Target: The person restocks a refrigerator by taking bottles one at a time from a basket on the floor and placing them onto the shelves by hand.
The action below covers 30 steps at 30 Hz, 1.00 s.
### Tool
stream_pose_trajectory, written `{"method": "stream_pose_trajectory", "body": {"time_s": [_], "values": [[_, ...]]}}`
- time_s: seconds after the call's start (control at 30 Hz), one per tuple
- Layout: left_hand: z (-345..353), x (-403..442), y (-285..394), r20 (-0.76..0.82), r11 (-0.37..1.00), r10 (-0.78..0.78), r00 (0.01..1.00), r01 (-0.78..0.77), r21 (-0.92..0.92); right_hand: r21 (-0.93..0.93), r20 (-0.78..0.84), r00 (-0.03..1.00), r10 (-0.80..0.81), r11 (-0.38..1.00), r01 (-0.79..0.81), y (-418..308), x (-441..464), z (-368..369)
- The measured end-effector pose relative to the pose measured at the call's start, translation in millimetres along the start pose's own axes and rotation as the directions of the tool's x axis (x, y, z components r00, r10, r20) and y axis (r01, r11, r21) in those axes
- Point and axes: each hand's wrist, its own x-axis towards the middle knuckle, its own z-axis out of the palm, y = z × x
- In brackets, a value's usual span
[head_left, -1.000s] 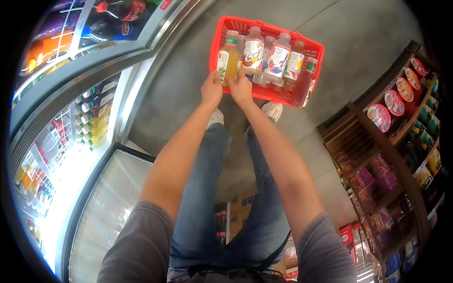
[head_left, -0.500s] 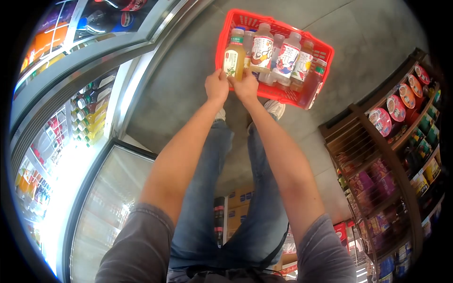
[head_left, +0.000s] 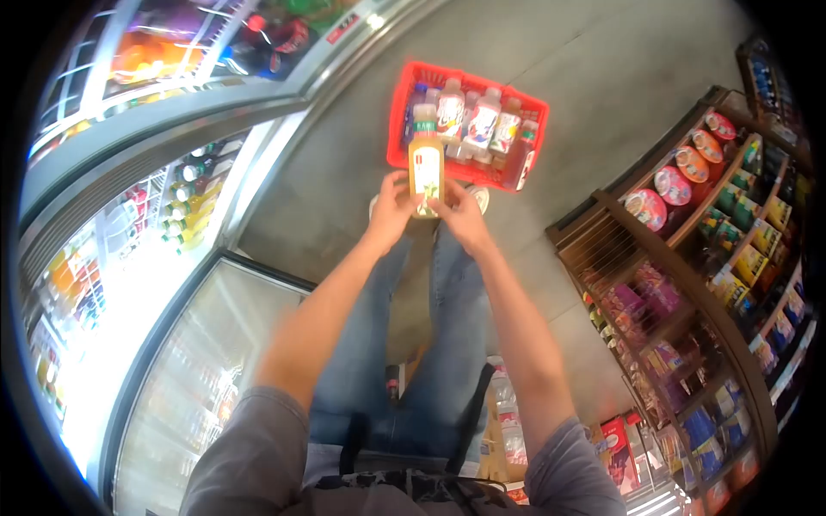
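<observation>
Left hand (head_left: 392, 211) and right hand (head_left: 459, 215) gripped a yellow bottle (head_left: 427, 168) between them, fingers closed on opposite sides of its lower part, close to the base; its cap pointed away from the person and its white label faced the head camera; in the view its upper part overlapped the near left corner of a red basket (head_left: 397, 129), though whether the two touched could not be told. Inside the basket, white-labelled bottles (head_left: 483, 120) were set side by side, and a dark red bottle (head_left: 520, 159) took the right end; their print was too blurred to read. Beneath was a grey floor (head_left: 585, 95), with a pale shoe (head_left: 479, 200) just beside the basket; on the left, yellow and dark drinks (head_left: 185, 206) lined a brightly lit cooler, near a glass door (head_left: 206, 370); on the right, a brown rack (head_left: 602, 245) carried round-lidded tubs (head_left: 673, 186) and purple packets (head_left: 658, 292).
</observation>
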Motion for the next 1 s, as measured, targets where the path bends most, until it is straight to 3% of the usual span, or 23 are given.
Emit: {"method": "stream_pose_trajectory", "body": {"time_s": [0.1,0.17,0.23,0.3,0.37,0.5,0.63,0.67,0.7,0.77,0.87,0.9,0.97,1.0], "values": [[-0.3,-63.7,43.4,0.075,0.998,0.035,0.997,-0.031,-0.058,-0.101,0.048,0.992,-0.118,0.987,0.122,-57.8,-63.7,6.6],[-4.8,-95.9,77.0,0.143,0.988,0.033,0.989,-0.01,-0.157,-0.037,0.06,0.995,-0.084,0.996,0.086,-90.6,-101.7,17.6],[-13.7,-136.6,124.4,0.156,1.0,-0.015,0.988,0.017,-0.01,-0.071,0.088,0.987,-0.136,0.987,0.143,-128.4,-137.3,28.8],[-25.7,-188.2,158.7,0.147,0.998,0.0,0.989,0.008,-0.054,-0.102,0.124,0.983,-0.133,0.984,0.146,-159.8,-187.5,46.8],[-42.5,-227.9,196.3,0.278,0.994,0.094,0.956,-0.105,0.026,-0.266,0.131,0.968,-0.216,0.933,0.244,-199.5,-222.4,61.1],[-62.0,-291.7,230.1,0.241,0.946,0.322,0.916,-0.322,-0.041,-0.224,0.235,0.93,-0.282,0.915,0.334,-240.9,-265.8,86.9],[-78.7,-323.2,235.6,0.124,0.867,0.474,0.872,-0.487,0.107,-0.167,0.351,0.86,-0.37,0.879,0.446,-275.3,-295.9,109.8],[-78.9,-353.7,262.3,0.105,0.865,0.491,0.865,-0.498,0.054,-0.157,0.367,0.85,-0.378,0.876,0.457,-286.6,-304.0,115.5],[-81.1,-370.7,275.5,0.067,0.827,0.516,0.854,-0.517,0.22,-0.148,0.375,0.846,-0.379,0.876,0.458,-298.1,-311.9,119.5],[-80.7,-382.1,276.4,0.048,0.797,0.594,0.803,-0.595,0.104,-0.174,0.419,0.822,-0.386,0.854,0.49,-325.3,-334.1,129.4],[-83.9,-415.1,296.7,-0.004,0.79,0.6,0.8,-0.591,0.161,-0.114,0.454,0.71,-0.538,0.755,0.646,-349.3,-347.8,141.9],[-101.8,-423.8,304.1,-0.025,0.789,0.606,0.795,-0.596,0.149,-0.123,0.475,0.702,-0.53,0.75,0.65,-359.5,-353.6,160.9],[-103.8,-449.8,319.4,-0.032,0.761,0.649,0.76,-0.648,0.045,-0.371,0.476,0.763,-0.437,0.687,0.625,-390.3,-376.7,171.9],[-107.8,-458.4,322.1,-0.13,0.691,0.723,0.679,-0.712,0.123,-0.283,0.488,0.716,-0.499,0.685,0.671,-392.2,-374.1,183.0]]}}
